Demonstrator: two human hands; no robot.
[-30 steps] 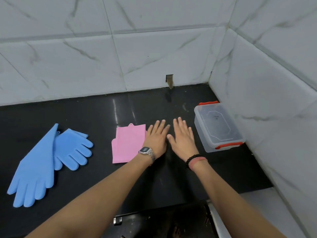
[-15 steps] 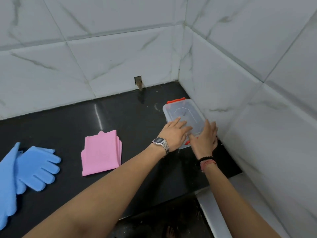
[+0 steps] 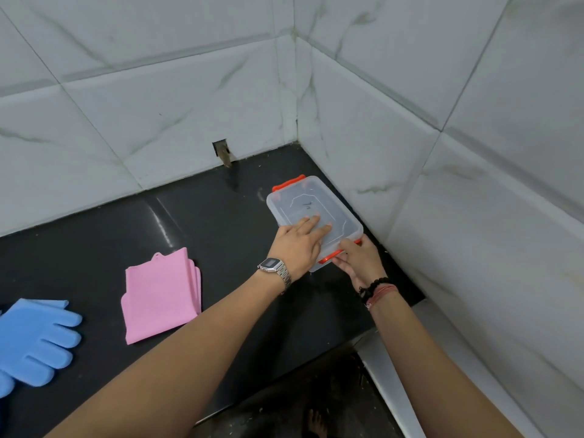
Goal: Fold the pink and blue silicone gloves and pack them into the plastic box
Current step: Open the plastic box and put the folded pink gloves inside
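Two hands are on the plastic box (image 3: 313, 216), which sits closed at the far right of the counter (image 3: 221, 222), close against the tiled wall. My left hand (image 3: 297, 248) lies flat on the clear lid with its fingers straight, holding it down. My right hand (image 3: 357, 259) curls its fingers at the near orange latch (image 3: 328, 256), and I judge it is pinching that clip to spring it. So the step in hand looks like opening the box.

Left of it, well apart, the pink gloves (image 3: 161, 298) lie folded in a neat stack. The blue gloves (image 3: 34, 343) lie at the far left edge, spread out and not yet folded.

Next, I reckon, the near clip must come free, then the far orange latch (image 3: 289, 182), before the lid lifts. The left hand should ease its pressure then, or the lid will not rise.
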